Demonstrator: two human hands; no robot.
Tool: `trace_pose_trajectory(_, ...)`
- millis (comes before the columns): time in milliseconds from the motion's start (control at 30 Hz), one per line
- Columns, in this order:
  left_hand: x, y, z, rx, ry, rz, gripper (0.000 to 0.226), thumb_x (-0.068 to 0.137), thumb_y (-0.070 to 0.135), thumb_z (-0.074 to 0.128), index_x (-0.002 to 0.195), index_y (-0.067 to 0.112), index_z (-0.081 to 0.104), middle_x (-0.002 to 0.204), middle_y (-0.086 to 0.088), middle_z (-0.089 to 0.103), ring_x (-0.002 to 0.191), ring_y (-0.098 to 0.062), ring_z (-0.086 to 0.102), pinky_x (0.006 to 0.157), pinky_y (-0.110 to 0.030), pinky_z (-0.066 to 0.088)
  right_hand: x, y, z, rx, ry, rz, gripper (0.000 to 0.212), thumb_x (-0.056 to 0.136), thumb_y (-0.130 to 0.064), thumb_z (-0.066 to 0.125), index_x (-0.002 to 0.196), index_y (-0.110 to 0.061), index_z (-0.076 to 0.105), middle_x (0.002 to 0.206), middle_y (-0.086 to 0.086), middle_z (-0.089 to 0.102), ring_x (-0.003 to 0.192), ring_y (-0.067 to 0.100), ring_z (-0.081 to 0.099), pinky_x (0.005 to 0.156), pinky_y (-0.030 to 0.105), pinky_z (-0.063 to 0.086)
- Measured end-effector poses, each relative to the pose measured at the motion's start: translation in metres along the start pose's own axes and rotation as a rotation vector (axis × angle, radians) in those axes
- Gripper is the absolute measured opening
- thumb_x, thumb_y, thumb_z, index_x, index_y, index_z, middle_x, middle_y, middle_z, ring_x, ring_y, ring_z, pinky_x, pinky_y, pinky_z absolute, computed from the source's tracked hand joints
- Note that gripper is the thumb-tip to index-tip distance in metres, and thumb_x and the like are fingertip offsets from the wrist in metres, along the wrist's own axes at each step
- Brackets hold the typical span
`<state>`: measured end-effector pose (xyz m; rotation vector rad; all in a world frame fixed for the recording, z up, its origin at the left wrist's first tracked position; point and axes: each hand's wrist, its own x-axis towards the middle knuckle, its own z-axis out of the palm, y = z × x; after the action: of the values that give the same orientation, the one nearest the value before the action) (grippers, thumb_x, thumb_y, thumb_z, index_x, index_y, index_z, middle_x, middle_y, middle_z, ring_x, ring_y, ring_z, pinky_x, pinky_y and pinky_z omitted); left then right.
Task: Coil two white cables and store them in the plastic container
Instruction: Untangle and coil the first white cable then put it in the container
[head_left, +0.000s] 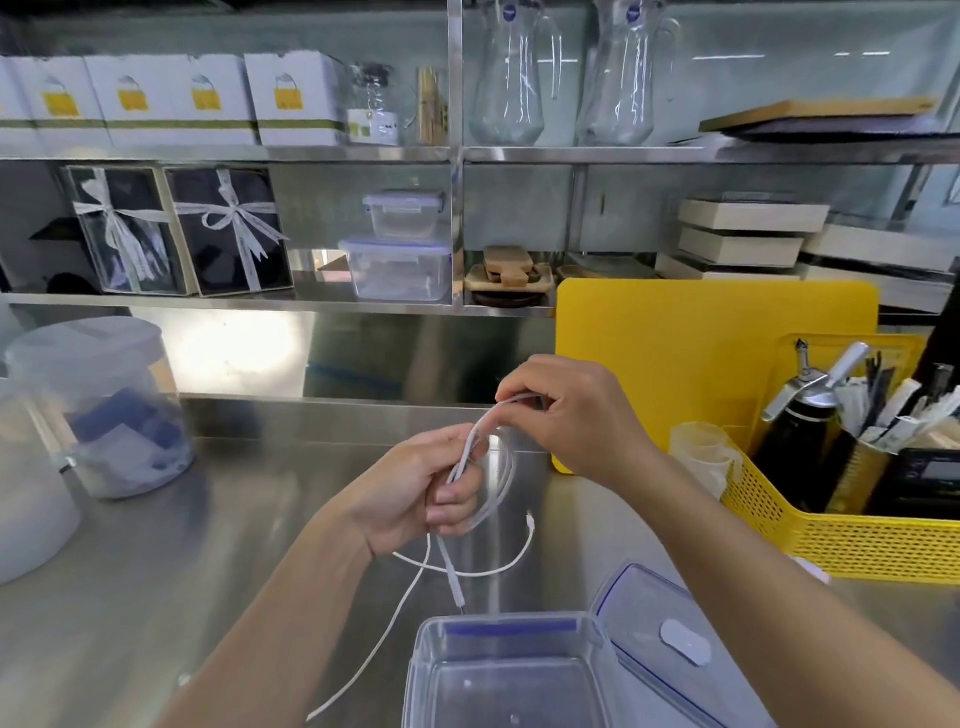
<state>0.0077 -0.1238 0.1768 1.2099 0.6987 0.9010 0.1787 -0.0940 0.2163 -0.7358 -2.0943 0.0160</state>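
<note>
While both hands (426, 480) (574, 415) grip looped white cable (496, 486), steel counter (208, 561) gleams — open plastic container (511, 670) at its near edge, shelves (234, 301) behind.

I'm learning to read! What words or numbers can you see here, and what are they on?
Nothing here is sharp enough to read.
White boxes: yellow logos, lettering blurred.
Jar label: too small.
Jugs: blue stickers near the tops, unreadable.
Ribbons on the dark gift boxes: print too small.
Sachets in the yellow basket: print too blurred.
</note>
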Motion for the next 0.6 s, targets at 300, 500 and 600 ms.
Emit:
trace_pose_trajectory(300,-0.003,-0.011,0.0,-0.028,0.007,-0.027,0.024,0.092,0.016,0.039,0.072,0.015,0.052,0.036,0.008,0.03,0.026,-0.003,0.022,0.033,-0.014,0.017,-0.002,0.014,0.003,0.082,-0.007,0.054,0.007,0.076,-0.016,0.07,0.073,-0.009,0.07,0.069,0.004,0.067,0.063,0.015,0.057,0.056,0.035,0.047)
trace_pose_trajectory(500,-0.014,-0.01,-0.006,-0.404,0.041,0.025,0.031,0.089,0.026,0.039,0.067,0.011,0.053,0.033,0.007,0.028,0.028,-0.008,0.012,0.03,-0.014,0.017,-0.021,0.067,0.005,0.175,0.007,0.423,0.008,0.084,-0.018,0.062,0.078,-0.014,0.066,0.056,-0.015,0.052,0.053,0.001,0.047,0.051,0.017,0.034)
trace_pose_trajectory(600,-0.014,-0.013,-0.002,-0.421,0.108,0.029,0.031,0.086,0.03,0.043,0.065,0.011,0.054,0.033,0.006,0.031,0.032,-0.009,0.008,0.029,-0.015,0.016,-0.035,0.083,0.014,-0.063,-0.112,0.393,0.013,0.088,-0.029,0.056,0.082,-0.021,0.064,0.063,-0.016,0.055,0.063,0.006,0.05,0.053,0.023,0.035)
